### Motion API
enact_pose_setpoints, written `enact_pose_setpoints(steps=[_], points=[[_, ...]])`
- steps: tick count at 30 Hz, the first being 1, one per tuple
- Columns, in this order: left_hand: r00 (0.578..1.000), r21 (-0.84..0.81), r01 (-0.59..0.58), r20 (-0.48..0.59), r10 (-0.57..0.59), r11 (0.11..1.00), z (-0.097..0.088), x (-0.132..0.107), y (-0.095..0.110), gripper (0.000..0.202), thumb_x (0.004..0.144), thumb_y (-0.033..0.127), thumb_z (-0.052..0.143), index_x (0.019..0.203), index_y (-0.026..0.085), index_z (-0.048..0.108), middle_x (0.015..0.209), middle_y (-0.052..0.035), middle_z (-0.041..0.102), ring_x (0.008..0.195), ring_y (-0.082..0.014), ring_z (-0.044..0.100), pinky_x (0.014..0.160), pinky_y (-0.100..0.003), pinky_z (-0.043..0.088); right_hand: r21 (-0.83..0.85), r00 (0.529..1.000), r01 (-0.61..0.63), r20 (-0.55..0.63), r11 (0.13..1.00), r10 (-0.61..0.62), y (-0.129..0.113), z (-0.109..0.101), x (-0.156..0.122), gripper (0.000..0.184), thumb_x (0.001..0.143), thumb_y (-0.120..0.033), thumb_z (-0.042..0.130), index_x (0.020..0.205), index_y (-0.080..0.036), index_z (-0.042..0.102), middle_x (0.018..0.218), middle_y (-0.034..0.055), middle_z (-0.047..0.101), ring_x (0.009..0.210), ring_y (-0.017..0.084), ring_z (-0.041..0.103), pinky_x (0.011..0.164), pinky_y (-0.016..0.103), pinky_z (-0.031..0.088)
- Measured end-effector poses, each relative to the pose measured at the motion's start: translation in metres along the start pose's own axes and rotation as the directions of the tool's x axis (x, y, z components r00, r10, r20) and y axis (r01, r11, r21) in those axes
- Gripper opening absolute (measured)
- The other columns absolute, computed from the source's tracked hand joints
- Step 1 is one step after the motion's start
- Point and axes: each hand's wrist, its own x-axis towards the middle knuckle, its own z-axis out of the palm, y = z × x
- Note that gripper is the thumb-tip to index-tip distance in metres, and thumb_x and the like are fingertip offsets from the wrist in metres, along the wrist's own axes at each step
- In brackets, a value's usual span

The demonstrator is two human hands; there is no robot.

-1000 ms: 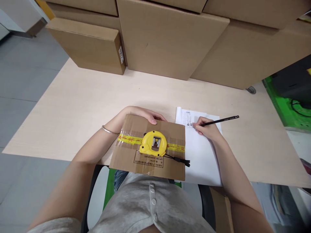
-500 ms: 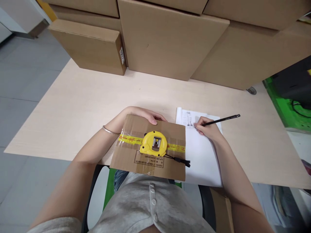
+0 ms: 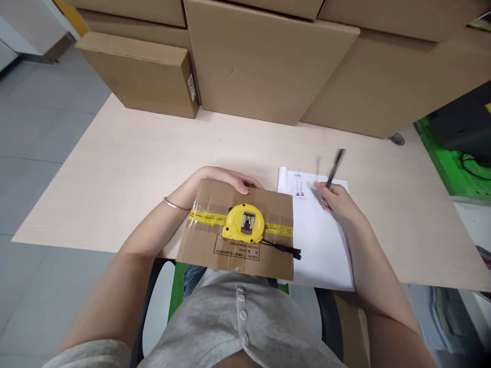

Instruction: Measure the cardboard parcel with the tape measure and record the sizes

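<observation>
A small cardboard box sealed with yellow tape rests at the table's near edge, against my body. A yellow tape measure with a black strap lies on top of it. My left hand curls over the box's far edge, holding it. My right hand is closed on a black pen, blurred and tilted upward above a white sheet of paper that has small print at its top left.
Large cardboard boxes are stacked along the back of the light wooden table; a smaller one stands at the back left. A green-edged object lies at the far right. Grey floor shows left of the table.
The pen has swung from lying nearly flat, pointing right, to tilting upward, lifted off the paper. My right hand shifted slightly right. My left hand and the box stay put.
</observation>
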Motion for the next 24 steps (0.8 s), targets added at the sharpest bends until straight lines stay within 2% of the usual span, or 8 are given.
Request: enact_pose_setpoints(steps=[7, 10, 12, 15, 17, 20, 22, 24], points=[[0.998, 0.136, 0.058, -0.03, -0.055, 0.989, -0.001, -0.002, 0.008, 0.057, 0.076, 0.053, 0.08, 0.129, 0.034, 0.074, 0.14, -0.0003, 0.072, 0.129, -0.0293, 0.066, 0.102, -0.035, 0.055, -0.397, 0.984, -0.122, -0.168, 0.91, 0.058, -0.017, 0.008, -0.009, 0.059, 0.089, -0.069, 0.061, 0.052, -0.025, 0.049, 0.053, 0.0131, 0.057, 0.068, 0.033, 0.065, 0.066, 0.041, 0.041], [0.983, 0.298, 0.027, -0.183, 0.029, 0.954, -0.005, -0.027, 0.023, 0.057, 0.084, 0.058, 0.073, 0.134, 0.03, 0.072, 0.148, -0.0013, 0.068, 0.144, -0.028, 0.054, 0.117, -0.034, 0.044, -0.484, 0.969, -0.173, -0.239, 0.858, 0.06, -0.035, 0.006, -0.014, 0.056, 0.093, -0.063, 0.06, 0.055, -0.024, 0.049, 0.058, 0.0168, 0.06, 0.075, 0.037, 0.068, 0.07, 0.044, 0.042], [0.933, 0.361, -0.012, -0.332, 0.14, 0.932, -0.004, -0.058, 0.03, 0.053, 0.095, 0.059, 0.061, 0.137, 0.028, 0.07, 0.153, -0.0013, 0.064, 0.149, -0.0262, 0.049, 0.124, -0.035, 0.036, -0.515, 0.958, -0.143, -0.285, 0.845, -0.011, -0.057, 0.002, -0.025, 0.051, 0.098, -0.061, 0.052, 0.067, -0.021, 0.059, 0.073, 0.0198, 0.068, 0.08, 0.035, 0.068, 0.07, 0.043, 0.042], [0.781, 0.403, -0.044, -0.557, 0.283, 0.914, 0.011, -0.107, 0.02, 0.049, 0.103, 0.057, 0.05, 0.143, 0.032, 0.065, 0.158, 0.0007, 0.058, 0.154, -0.0273, 0.043, 0.129, -0.04, 0.029, -0.537, 0.881, 0.169, -0.294, 0.826, -0.371, -0.101, 0.006, -0.051, 0.054, 0.105, -0.061, 0.036, 0.098, -0.021, 0.071, 0.098, 0.0159, 0.074, 0.082, 0.029, 0.067, 0.069, 0.041, 0.043], [0.694, 0.402, -0.105, -0.626, 0.356, 0.91, 0.031, -0.129, -0.004, 0.055, 0.102, 0.061, 0.051, 0.149, 0.034, 0.058, 0.165, -0.0017, 0.051, 0.159, -0.0303, 0.036, 0.131, -0.044, 0.025, -0.557, 0.728, 0.486, -0.168, 0.673, -0.665, -0.132, 0.019, -0.07, 0.061, 0.105, -0.064, 0.032, 0.118, -0.02, 0.071, 0.101, 0.016, 0.074, 0.091, 0.032, 0.068, 0.077, 0.046, 0.048], [0.683, 0.362, -0.22, -0.605, 0.408, 0.906, 0.064, -0.137, -0.05, 0.08, 0.096, 0.067, 0.059, 0.165, 0.038, 0.033, 0.179, -0.0052, 0.025, 0.166, -0.0349, 0.016, 0.135, -0.052, 0.012, -0.598, 0.578, 0.67, 0.051, 0.439, -0.815, -0.165, 0.046, -0.09, 0.068, 0.101, -0.07, 0.042, 0.129, -0.014, 0.067, 0.118, 0.0224, 0.074, 0.105, 0.04, 0.067, 0.088, 0.055, 0.05], [0.681, 0.362, -0.298, -0.567, 0.463, 0.883, 0.08, -0.131, -0.074, 0.103, 0.087, 0.071, 0.069, 0.169, 0.039, 0.016, 0.181, -0.0075, 0.011, 0.168, -0.037, 0.005, 0.135, -0.055, 0.005, -0.568, 0.566, 0.719, 0.144, 0.401, -0.811, -0.175, 0.059, -0.098, 0.06, 0.1, -0.066, 0.05, 0.126, -0.015, 0.067, 0.125, 0.023, 0.074, 0.109, 0.041, 0.068, 0.088, 0.055, 0.051], [0.687, 0.363, -0.307, -0.555, 0.469, 0.88, 0.089, -0.123, -0.085, 0.117, 0.081, 0.068, 0.078, 0.17, 0.039, 0.007, 0.182, -0.0082, 0.005, 0.168, -0.0382, 0.004, 0.134, -0.056, 0.006, -0.492, 0.586, 0.75, 0.181, 0.443, -0.79, -0.176, 0.064, -0.103, 0.054, 0.098, -0.065, 0.058, 0.121, -0.017, 0.066, 0.126, 0.0217, 0.074, 0.107, 0.039, 0.071, 0.084, 0.052, 0.054]])
